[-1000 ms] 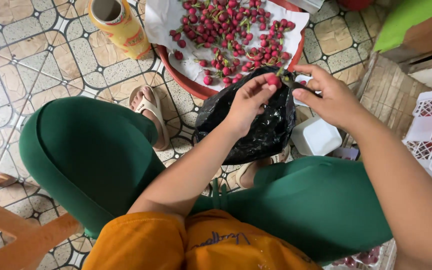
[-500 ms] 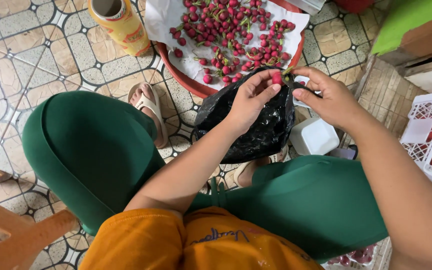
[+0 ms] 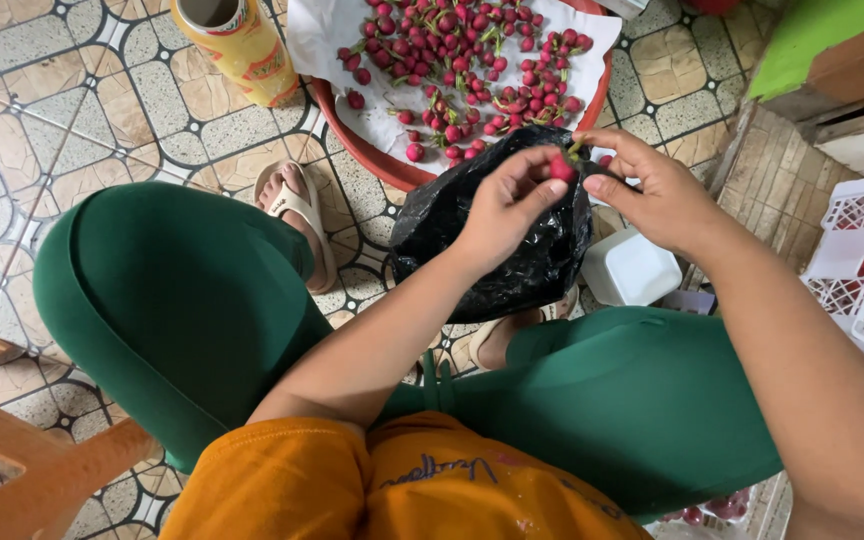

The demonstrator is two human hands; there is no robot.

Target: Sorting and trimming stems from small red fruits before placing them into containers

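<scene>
A small red fruit (image 3: 561, 168) is pinched between the fingertips of the left hand (image 3: 500, 208) and the right hand (image 3: 657, 190), its green stem turned toward the right grip, directly above the black bag (image 3: 492, 250).

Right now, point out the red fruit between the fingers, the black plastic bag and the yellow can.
red fruit (image 3: 560, 168), head view, on its round body.
black plastic bag (image 3: 472, 225), head view, on its left side.
yellow can (image 3: 242, 45), head view, on its side wall.
</scene>
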